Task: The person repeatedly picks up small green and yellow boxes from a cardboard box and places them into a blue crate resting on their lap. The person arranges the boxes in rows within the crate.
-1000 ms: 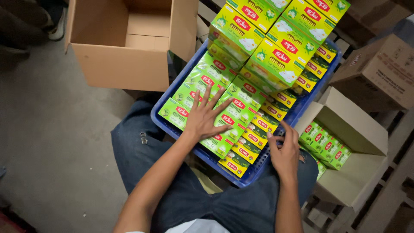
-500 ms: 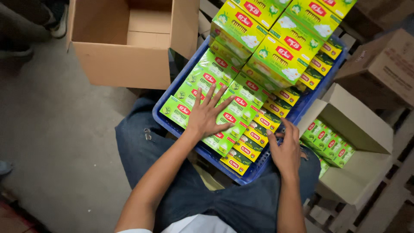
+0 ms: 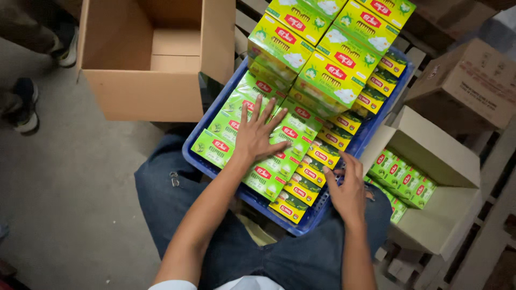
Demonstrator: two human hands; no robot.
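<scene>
A blue plastic crate (image 3: 317, 217) rests on my lap, packed with green and yellow cartons (image 3: 279, 161) lying flat and on edge. More of the same cartons (image 3: 328, 48) are stacked high at its far end. My left hand (image 3: 258, 134) lies flat with fingers spread on the flat cartons in the crate's left half. My right hand (image 3: 346, 188) rests at the crate's near right rim, its fingers touching the row of cartons standing on edge. Neither hand grips anything.
An empty brown cardboard box (image 3: 150, 59) stands open at the upper left. A white open box (image 3: 435, 182) holding a few green cartons sits to the right, with a closed brown box (image 3: 467, 86) behind it. Another person's shoes (image 3: 24, 104) are at the left edge.
The view has drifted slightly. Both hands stay on the cartons, almost unmoved.
</scene>
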